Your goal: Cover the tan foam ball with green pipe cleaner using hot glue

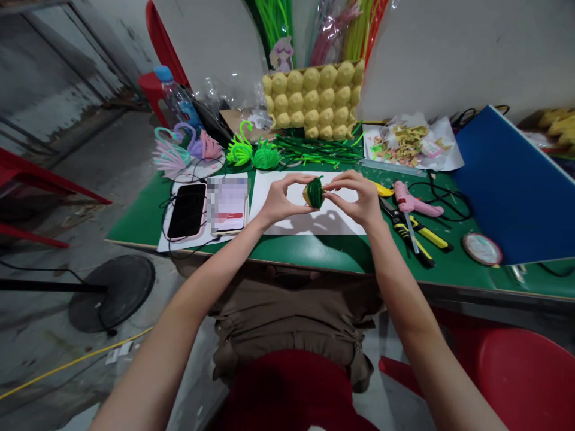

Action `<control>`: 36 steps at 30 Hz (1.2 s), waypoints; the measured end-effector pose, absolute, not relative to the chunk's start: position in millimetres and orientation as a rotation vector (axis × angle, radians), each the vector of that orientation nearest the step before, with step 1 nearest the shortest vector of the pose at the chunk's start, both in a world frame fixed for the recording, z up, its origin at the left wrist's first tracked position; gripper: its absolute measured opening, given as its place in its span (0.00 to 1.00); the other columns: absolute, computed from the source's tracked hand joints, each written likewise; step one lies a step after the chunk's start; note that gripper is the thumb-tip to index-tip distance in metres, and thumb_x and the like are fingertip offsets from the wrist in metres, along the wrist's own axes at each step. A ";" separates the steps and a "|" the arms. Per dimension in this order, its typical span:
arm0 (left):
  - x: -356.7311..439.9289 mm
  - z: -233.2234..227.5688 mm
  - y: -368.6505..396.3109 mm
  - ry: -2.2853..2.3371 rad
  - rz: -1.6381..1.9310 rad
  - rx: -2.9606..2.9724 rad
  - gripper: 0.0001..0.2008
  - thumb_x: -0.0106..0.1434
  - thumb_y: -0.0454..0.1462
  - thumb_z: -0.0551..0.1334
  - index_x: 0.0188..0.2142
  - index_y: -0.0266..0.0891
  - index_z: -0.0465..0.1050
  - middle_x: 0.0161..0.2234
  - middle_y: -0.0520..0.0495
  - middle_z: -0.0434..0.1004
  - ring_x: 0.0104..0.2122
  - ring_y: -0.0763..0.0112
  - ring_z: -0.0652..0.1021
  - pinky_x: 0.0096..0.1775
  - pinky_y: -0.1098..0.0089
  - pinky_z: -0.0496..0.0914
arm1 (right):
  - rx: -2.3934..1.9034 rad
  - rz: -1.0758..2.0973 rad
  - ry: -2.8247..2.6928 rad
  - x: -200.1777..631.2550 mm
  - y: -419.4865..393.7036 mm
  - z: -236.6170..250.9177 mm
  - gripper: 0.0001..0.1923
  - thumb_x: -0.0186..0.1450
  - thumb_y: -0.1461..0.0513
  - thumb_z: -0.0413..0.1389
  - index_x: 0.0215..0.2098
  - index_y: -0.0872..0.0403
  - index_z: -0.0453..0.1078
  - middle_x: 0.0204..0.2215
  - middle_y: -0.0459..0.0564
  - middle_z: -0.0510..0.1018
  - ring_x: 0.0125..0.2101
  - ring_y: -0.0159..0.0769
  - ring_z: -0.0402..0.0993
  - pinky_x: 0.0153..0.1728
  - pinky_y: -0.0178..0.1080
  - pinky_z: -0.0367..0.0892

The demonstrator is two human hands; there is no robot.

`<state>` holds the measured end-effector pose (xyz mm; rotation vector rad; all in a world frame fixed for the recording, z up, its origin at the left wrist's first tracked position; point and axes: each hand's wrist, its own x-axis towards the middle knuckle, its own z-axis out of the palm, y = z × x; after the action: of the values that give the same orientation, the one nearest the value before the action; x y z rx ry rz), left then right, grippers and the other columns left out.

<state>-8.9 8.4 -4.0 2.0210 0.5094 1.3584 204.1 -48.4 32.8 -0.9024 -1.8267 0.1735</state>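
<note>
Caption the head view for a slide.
Both hands, left hand and right hand, hold a green-wrapped yellow ball above white paper on a green table.

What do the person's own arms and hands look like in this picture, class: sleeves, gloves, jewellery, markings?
Both arms are bare from the frame's bottom edge to the wrists, with no sleeves in view. The left hand and the right hand wear no gloves. No rings, watch, bracelets or markings can be made out, and the fingernails are too small to judge.

Phone (pixel 187 210) left of paper sheet (pixel 309 206), glue gun (pixel 415 202) & cutters (pixel 406 230) right.
</note>
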 end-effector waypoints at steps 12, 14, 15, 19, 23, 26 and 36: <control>-11.2 -4.5 7.8 0.519 1.365 2.105 0.28 0.48 0.44 0.79 0.48 0.41 0.80 0.50 0.39 0.84 0.54 0.55 0.80 0.56 0.51 0.75 | -0.904 0.050 -1.917 206.9 -47.6 27.8 0.04 0.66 0.57 0.64 0.36 0.48 0.80 0.33 0.48 0.83 0.35 0.39 0.79 0.40 0.44 0.67; -11.2 -3.8 7.6 0.538 1.349 2.104 0.28 0.48 0.44 0.79 0.48 0.41 0.80 0.50 0.39 0.84 0.54 0.55 0.80 0.56 0.51 0.75 | -0.933 0.042 -1.937 207.0 -47.3 27.4 0.04 0.66 0.57 0.64 0.36 0.48 0.80 0.34 0.48 0.83 0.35 0.39 0.79 0.41 0.45 0.67; -11.1 -3.6 7.6 0.551 1.343 2.099 0.28 0.48 0.45 0.79 0.48 0.41 0.81 0.50 0.39 0.84 0.54 0.55 0.80 0.56 0.51 0.75 | -0.953 0.040 -1.946 206.8 -47.2 27.4 0.05 0.66 0.56 0.64 0.36 0.48 0.80 0.34 0.48 0.83 0.35 0.39 0.79 0.42 0.45 0.66; -9.2 -2.7 8.3 0.614 1.343 2.014 0.30 0.44 0.47 0.80 0.46 0.40 0.81 0.49 0.38 0.84 0.53 0.54 0.81 0.56 0.52 0.74 | -1.003 0.031 -1.907 204.5 -47.9 30.0 0.07 0.68 0.54 0.62 0.37 0.48 0.80 0.34 0.49 0.82 0.34 0.39 0.77 0.41 0.46 0.66; -6.7 -0.4 8.4 0.644 1.338 1.885 0.32 0.40 0.47 0.81 0.43 0.38 0.81 0.48 0.38 0.85 0.50 0.53 0.83 0.58 0.52 0.74 | -0.975 0.021 -1.770 201.7 -50.1 33.3 0.10 0.69 0.53 0.60 0.37 0.48 0.79 0.34 0.49 0.81 0.30 0.37 0.74 0.38 0.45 0.68; -5.7 2.4 7.2 0.689 1.305 1.807 0.32 0.38 0.47 0.82 0.42 0.38 0.81 0.47 0.39 0.85 0.50 0.53 0.83 0.58 0.52 0.73 | -0.957 0.008 -1.788 200.0 -51.1 32.9 0.10 0.69 0.52 0.61 0.36 0.48 0.80 0.33 0.49 0.81 0.29 0.35 0.74 0.38 0.45 0.67; -6.2 -1.9 8.2 0.690 1.364 1.944 0.31 0.43 0.49 0.80 0.44 0.37 0.79 0.47 0.38 0.85 0.49 0.55 0.83 0.56 0.54 0.75 | -0.984 0.030 -1.869 198.9 -50.3 29.6 0.09 0.68 0.52 0.61 0.39 0.48 0.79 0.36 0.49 0.81 0.31 0.37 0.74 0.43 0.46 0.65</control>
<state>-6.2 8.2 -1.9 1.9443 0.6905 1.3640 198.9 -50.3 29.6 -0.9835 -1.8688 0.0297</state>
